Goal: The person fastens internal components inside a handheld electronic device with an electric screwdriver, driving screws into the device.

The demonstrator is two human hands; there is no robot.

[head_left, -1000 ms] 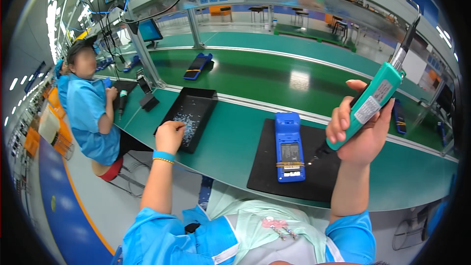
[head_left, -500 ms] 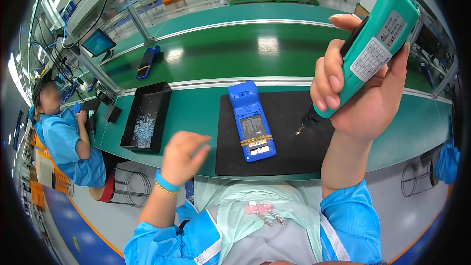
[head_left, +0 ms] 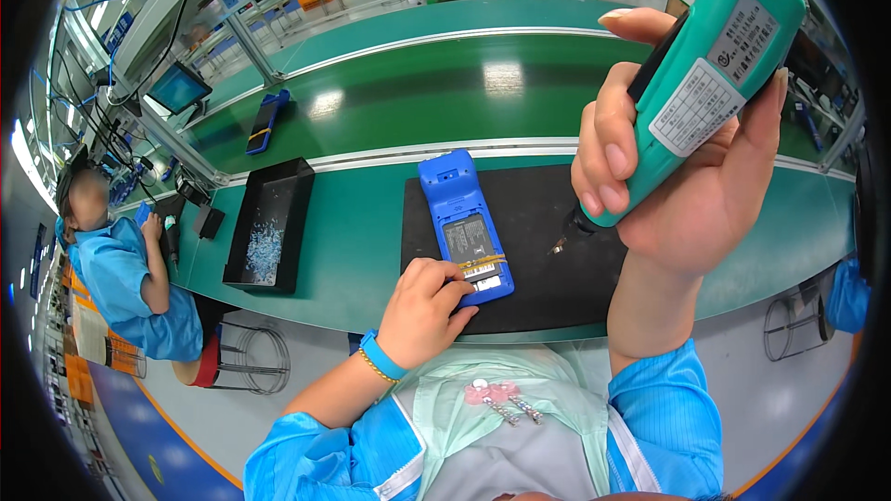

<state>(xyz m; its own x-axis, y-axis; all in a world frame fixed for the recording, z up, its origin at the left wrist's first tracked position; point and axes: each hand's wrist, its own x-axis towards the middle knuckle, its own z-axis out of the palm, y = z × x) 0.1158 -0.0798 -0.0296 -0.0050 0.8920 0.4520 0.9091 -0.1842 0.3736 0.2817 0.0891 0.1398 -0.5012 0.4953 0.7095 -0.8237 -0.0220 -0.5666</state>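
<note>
A blue handheld terminal [head_left: 452,187] lies face down on a black mat [head_left: 548,288], its dark battery [head_left: 467,239] exposed and a yellow rubber band [head_left: 484,263] around its lower part. My left hand [head_left: 422,311] is at the terminal's lower left edge, its bent fingers against the case beside the band; the fingertips are partly hidden. Up at the right, my right hand [head_left: 691,186] is wrapped round a green electric screwdriver [head_left: 715,83]. The screwdriver's bit [head_left: 557,247] points down over the mat, right of the terminal and apart from it.
A black tray [head_left: 295,223] holding many small bluish pieces stands left of the mat. Beyond the metal rail, another banded blue terminal [head_left: 266,122] lies on the green surface. A co-worker in blue [head_left: 135,274] sits at the far left, near a small monitor [head_left: 178,86].
My left hand has moved right from beside the tray to the terminal's lower edge. My right hand still holds the screwdriver up, and the view has shifted slightly.
</note>
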